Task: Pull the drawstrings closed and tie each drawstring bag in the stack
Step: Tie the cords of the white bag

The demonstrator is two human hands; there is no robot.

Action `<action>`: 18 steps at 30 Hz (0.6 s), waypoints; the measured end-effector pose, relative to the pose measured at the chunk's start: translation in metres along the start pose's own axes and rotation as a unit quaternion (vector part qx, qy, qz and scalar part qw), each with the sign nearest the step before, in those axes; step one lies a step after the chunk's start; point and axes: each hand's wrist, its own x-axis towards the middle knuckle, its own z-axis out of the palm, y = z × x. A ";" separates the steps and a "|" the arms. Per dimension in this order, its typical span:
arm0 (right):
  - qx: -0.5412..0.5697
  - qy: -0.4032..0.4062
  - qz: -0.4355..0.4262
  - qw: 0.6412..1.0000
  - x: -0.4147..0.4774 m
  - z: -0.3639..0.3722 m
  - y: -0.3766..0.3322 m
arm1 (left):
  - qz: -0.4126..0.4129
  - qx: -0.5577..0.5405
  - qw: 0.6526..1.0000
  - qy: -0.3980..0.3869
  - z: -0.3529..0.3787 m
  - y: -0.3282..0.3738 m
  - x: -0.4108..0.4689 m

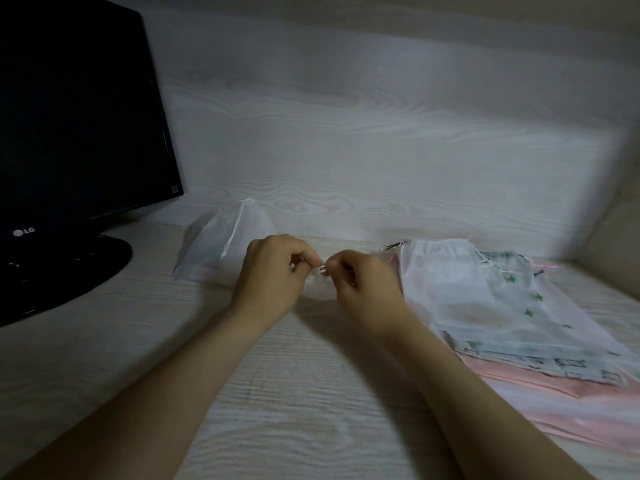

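My left hand (273, 271) and my right hand (363, 289) meet at the middle of the desk, fingertips almost touching. Both pinch the white drawstring (322, 270) of a white sheer bag (318, 292), which lies mostly hidden under and between my hands. To the right lies a stack of flat drawstring bags (491, 306): white sheer ones on top, patterned ones below, pink ones at the bottom. At the back left a white bag (225, 247) with its cord hanging down its front lies against the wall.
A black monitor (76, 126) on a round black foot (69, 271) fills the left side. A pale wood-grain wall (346, 133) rises just behind the bags. The wood-grain desk (277, 410) runs toward me.
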 end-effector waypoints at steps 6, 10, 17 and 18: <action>0.071 0.057 0.045 0.995 0.002 -0.006 -0.002 | -0.002 -0.025 0.998 -0.055 0.003 0.005 -0.003; 0.063 0.072 0.065 0.993 0.003 -0.003 0.002 | -0.087 -0.041 0.992 -0.077 0.001 0.006 0.001; 0.025 0.086 0.079 0.993 0.005 -0.003 0.007 | -0.300 -0.360 0.883 0.000 -0.009 0.012 0.015; 0.025 0.086 0.077 0.993 0.005 -0.003 0.007 | -0.305 -0.394 0.867 0.004 -0.012 0.015 0.015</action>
